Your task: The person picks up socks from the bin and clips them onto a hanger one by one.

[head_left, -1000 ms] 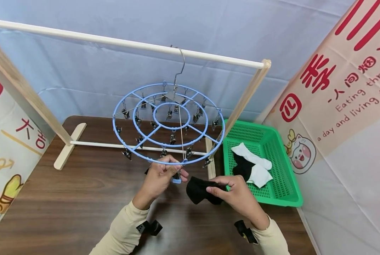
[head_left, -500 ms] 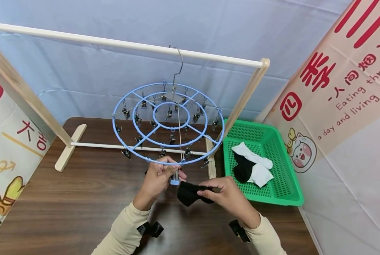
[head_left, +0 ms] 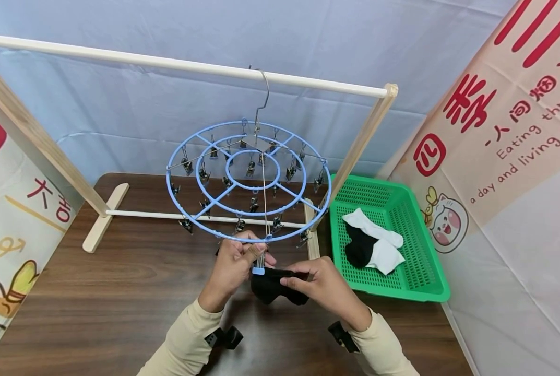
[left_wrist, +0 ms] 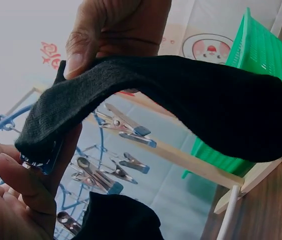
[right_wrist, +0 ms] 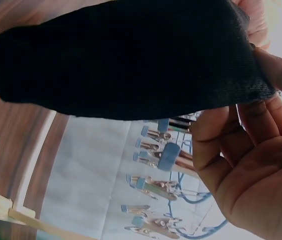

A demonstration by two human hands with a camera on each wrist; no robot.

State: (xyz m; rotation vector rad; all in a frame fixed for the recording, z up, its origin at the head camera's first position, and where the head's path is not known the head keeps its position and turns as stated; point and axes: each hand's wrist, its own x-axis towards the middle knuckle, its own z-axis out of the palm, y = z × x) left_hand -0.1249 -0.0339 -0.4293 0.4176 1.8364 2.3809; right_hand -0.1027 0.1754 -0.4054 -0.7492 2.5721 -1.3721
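Observation:
My left hand holds a metal clip with blue tips, hanging from the near rim of a round blue drying hanger. My right hand pinches a black sock near its cuff. The cuff is right at the clip tips; in the left wrist view it covers most of the clip, so I cannot tell whether the clip grips it. The sock's toe end droops away from the hands. Another black sock shows at the bottom of that view.
The hanger hooks over the white bar of a wooden rack. Several other clips dangle from its rings. A green basket with white socks and a black sock stands at the right on the brown table.
My right hand has carried the black sock leftward, up to the clip. The left hand has stayed at the near rim, holding the clip.

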